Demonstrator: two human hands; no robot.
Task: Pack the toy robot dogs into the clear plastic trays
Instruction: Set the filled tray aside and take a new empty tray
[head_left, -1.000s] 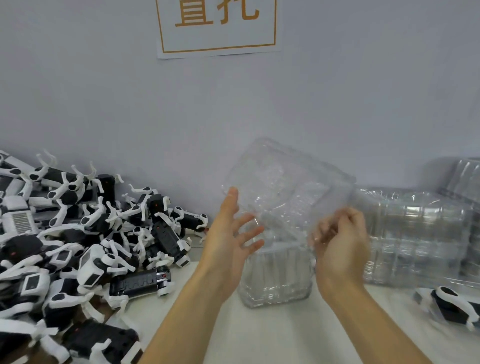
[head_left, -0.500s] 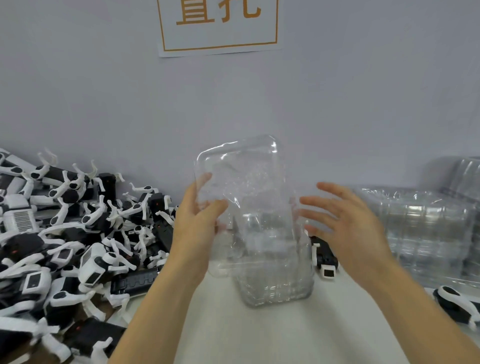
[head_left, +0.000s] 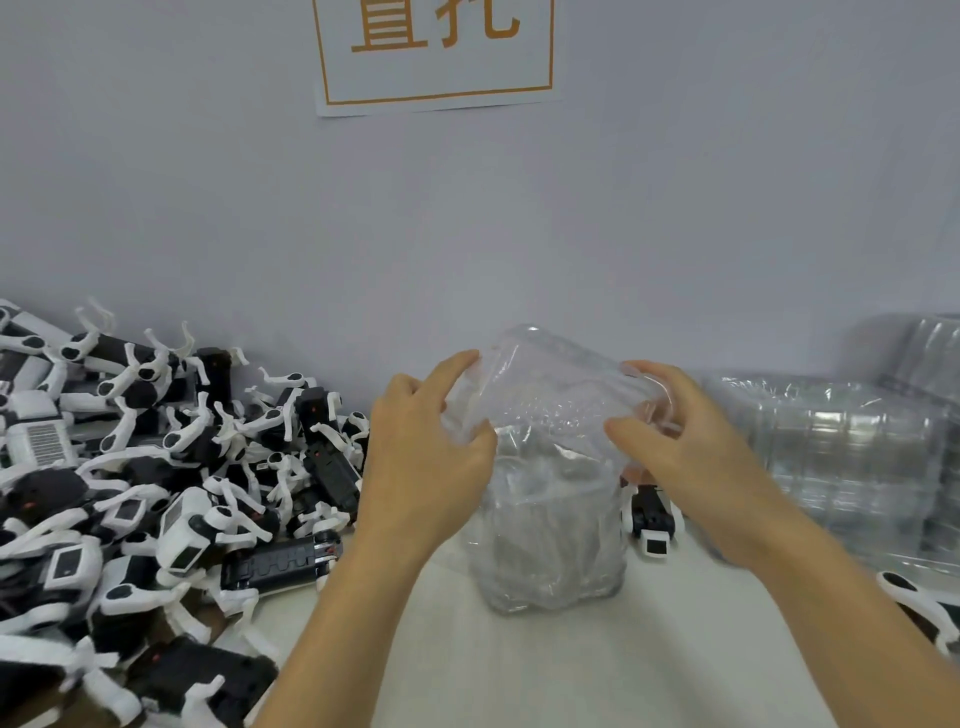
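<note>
A clear plastic tray (head_left: 550, 395) is held tilted over a stack of clear trays (head_left: 550, 545) standing mid-table. My left hand (head_left: 431, 452) grips the tray's left edge, fingers on top and thumb in front. My right hand (head_left: 691, 447) grips its right edge the same way. A big heap of black-and-white toy robot dogs (head_left: 156, 493) fills the table's left side. One toy dog (head_left: 652, 525) lies just right of the stack, partly hidden behind my right hand.
More stacked clear trays (head_left: 841, 457) lie along the wall at the right. Another toy dog (head_left: 924, 613) shows at the right edge. A grey wall with a paper sign (head_left: 436, 52) stands close behind. The white table (head_left: 519, 670) lies between my forearms.
The tray has come down from upright to a flatter tilt over the stack. My right hand, open half a second ago, now grips its right edge; my left hand stayed on the left edge.
</note>
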